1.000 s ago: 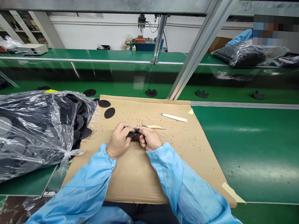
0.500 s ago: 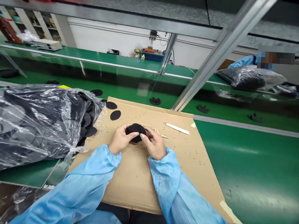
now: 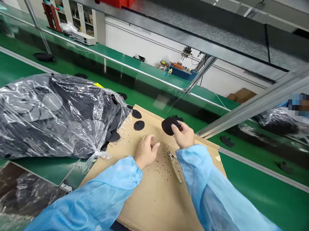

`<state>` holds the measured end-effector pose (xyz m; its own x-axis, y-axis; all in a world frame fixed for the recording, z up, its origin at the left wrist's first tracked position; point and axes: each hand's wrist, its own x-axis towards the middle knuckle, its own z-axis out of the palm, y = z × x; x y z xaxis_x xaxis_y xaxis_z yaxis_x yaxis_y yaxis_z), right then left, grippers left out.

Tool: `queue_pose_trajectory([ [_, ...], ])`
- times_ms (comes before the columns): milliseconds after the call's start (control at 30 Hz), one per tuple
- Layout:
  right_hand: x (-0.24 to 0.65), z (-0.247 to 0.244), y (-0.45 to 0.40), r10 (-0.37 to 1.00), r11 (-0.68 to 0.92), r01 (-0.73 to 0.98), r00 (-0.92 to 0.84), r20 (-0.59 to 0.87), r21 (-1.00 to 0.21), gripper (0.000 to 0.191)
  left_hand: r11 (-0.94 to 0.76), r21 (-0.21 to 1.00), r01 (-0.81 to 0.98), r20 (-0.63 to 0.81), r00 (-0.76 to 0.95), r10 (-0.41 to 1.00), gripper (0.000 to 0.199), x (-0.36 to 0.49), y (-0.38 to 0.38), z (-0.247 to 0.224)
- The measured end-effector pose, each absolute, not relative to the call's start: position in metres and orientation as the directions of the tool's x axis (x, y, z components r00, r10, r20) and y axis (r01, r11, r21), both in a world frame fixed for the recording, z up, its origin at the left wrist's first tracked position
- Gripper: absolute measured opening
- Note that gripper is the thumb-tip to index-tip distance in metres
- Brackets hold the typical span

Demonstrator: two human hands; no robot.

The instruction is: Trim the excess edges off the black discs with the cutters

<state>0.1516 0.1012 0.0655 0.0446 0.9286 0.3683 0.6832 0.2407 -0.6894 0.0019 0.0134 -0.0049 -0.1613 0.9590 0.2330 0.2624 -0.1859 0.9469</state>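
Observation:
My right hand pinches a black disc above the far edge of the cardboard sheet. My left hand is over the middle of the cardboard, thumb and fingers apart, holding nothing. Between the hands and just below them, small black specks are scattered. A thin tool with a metal end lies beside my right sleeve. Two loose black discs, one nearer and one farther, rest at the cardboard's far left corner.
A large clear plastic bag full of black discs fills the left side. A metal post slants up at the right. Black pieces lie on the green surface beyond the cardboard. A co-worker's blurred shape is at the far right.
My hands have come apart. The right one has moved away toward the far edge with black material; the left has let go. The view has turned, and the white strip no longer shows.

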Motion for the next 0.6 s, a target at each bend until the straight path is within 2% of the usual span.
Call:
queue_pose_trajectory([
  [100,0.132,0.092,0.152,0.905,0.201,0.913,-0.035,0.423,-0.355,0.031,-0.234,0.921,0.312,0.281,-0.115,0.953,0.026,0.002,0.012,-0.003],
  [167,0.112,0.1,0.18,0.891,0.188,0.955,-0.066,0.449,-0.232,0.032,-0.258,0.907,0.332,0.304,-0.094,0.948,0.025,0.002,0.011,-0.001],
  [233,0.09,0.098,0.202,0.888,0.247,0.952,-0.147,0.435,-0.183,0.042,-0.269,0.9,0.342,0.313,-0.081,0.946,0.026,0.001,0.01,0.0],
  [300,0.073,0.088,0.218,0.896,0.31,0.933,-0.222,0.384,-0.184,0.053,-0.262,0.899,0.352,0.307,-0.078,0.948,0.027,0.0,0.009,0.001],
  [367,0.069,0.076,0.229,0.913,0.313,0.932,-0.242,0.328,-0.182,0.051,-0.255,0.897,0.36,0.299,-0.069,0.952,0.028,0.0,0.009,0.003],
  [467,0.092,0.059,0.241,0.957,0.152,0.983,-0.12,0.263,-0.105,0.045,-0.259,0.894,0.366,0.293,-0.04,0.955,0.028,0.0,0.008,0.005],
  [533,0.12,0.049,0.247,0.974,-0.045,0.998,0.053,0.221,-0.042,0.047,-0.261,0.893,0.366,0.291,-0.027,0.956,0.028,0.0,0.007,0.005],
  [600,0.147,0.039,0.251,0.971,-0.136,0.991,0.137,0.195,-0.022,0.053,-0.26,0.894,0.365,0.288,-0.024,0.957,0.028,0.0,0.007,0.006],
])
